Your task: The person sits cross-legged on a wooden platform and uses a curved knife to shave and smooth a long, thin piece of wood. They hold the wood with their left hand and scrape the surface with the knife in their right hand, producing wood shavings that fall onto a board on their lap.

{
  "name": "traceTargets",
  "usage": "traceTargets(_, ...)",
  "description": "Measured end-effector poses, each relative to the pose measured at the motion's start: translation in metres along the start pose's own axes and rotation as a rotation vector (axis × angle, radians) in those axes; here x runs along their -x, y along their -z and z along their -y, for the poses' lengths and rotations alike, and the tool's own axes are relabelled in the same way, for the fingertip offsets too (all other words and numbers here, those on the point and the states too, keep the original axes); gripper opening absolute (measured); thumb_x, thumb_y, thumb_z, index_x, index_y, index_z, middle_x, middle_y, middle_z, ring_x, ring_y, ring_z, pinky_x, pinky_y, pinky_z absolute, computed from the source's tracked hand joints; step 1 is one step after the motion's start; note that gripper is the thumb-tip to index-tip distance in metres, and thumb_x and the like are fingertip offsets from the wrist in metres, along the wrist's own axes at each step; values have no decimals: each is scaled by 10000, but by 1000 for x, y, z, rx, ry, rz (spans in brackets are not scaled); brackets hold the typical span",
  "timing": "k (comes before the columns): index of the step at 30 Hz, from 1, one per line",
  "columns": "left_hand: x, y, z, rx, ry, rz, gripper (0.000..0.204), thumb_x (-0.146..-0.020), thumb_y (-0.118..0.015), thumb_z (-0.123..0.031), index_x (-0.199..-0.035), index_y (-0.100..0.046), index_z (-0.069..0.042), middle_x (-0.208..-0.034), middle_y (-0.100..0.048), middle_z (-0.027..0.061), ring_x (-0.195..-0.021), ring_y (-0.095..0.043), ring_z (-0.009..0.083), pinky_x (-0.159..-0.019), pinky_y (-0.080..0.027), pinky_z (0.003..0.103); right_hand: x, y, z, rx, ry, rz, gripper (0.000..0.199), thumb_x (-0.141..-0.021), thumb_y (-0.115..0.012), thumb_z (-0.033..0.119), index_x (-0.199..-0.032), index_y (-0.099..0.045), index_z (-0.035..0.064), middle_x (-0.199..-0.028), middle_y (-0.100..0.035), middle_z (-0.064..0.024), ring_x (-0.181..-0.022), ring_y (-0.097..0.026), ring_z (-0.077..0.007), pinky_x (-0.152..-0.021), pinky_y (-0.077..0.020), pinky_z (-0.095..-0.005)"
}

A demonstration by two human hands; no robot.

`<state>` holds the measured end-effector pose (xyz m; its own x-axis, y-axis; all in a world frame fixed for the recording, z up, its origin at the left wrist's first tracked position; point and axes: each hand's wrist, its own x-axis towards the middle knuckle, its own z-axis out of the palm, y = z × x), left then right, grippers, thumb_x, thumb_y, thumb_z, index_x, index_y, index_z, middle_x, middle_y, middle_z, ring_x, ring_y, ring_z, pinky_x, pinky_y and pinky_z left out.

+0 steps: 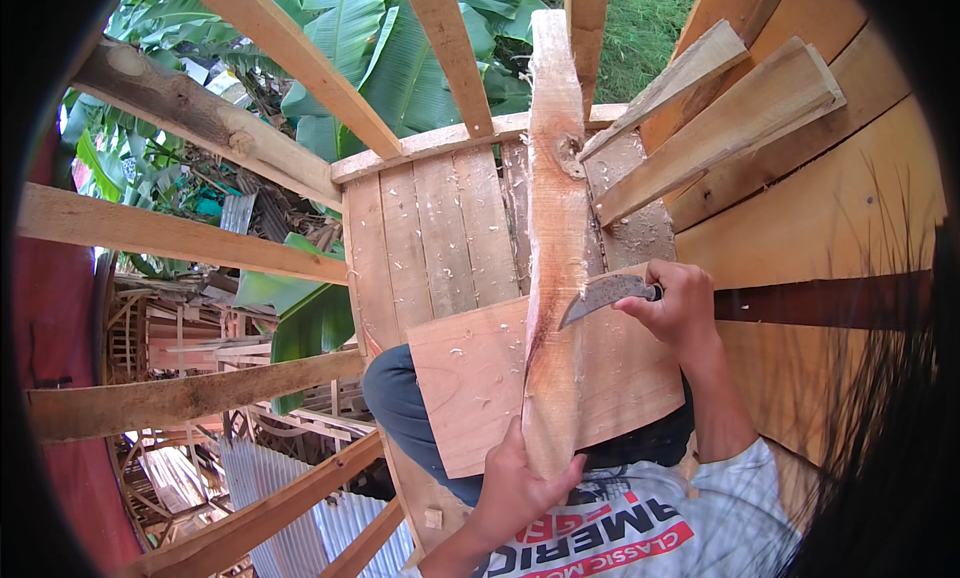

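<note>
A long, rough-edged wooden plank [558, 228] stretches away from me, its near end close to my shirt. My left hand [520, 488] is closed round that near end, thumb on one side. In my right hand [675, 303] is a knife [606, 294] with a broad curved blade; my fingers wrap its dark handle. The blade points left, its tip at the plank's right edge. Beneath the plank, a flat plywood board [470, 368] lies across my lap, with small shavings on it.
Shavings dot the slatted wooden floor [430, 238]. Two short boards [725, 128] lean at the right beside the plank wall [820, 208]. Wooden railing bars [190, 233] surround the left and far sides. Beyond them are banana leaves [345, 53] and corrugated metal sheets [270, 488].
</note>
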<state>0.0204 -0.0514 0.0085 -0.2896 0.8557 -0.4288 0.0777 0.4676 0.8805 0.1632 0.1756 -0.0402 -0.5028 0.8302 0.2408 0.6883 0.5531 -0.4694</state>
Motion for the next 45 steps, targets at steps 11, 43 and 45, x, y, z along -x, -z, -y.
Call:
traceTargets(11, -24, 13, 14, 32, 10, 16, 492, -759, -738, -57, -1170, -490, 52, -818, -638, 83, -565, -589, 84, -471, -468, 231, 57, -14, 21, -851, -315, 431, 567, -836, -588, 569, -771, -561, 6, -519, -424, 1, -464, -425, -81, -430, -343, -281)
traceTargets(43, -13, 8, 8, 1146, 403, 749, 250, -841, -610, -112, -1001, -442, -21, -725, -428, 38, -628, -425, 131, -601, -380, 281, 15, 14, 5, -23, 91, -17, 701, -616, -614, 750, -522, -471, 70, -471, -438, -87, -449, -512, -287, -424, -382, -373)
traceTargets(45, -12, 8, 4, 1133, 430, 691, 241, -843, -602, -107, -1002, -443, -20, -728, -429, 37, -636, -431, 133, -608, -388, 284, 12, 9, 7, -10, 73, -24, 718, -606, -605, 766, -504, -455, 71, -462, -426, -85, -442, -506, -288, -420, -378, -371)
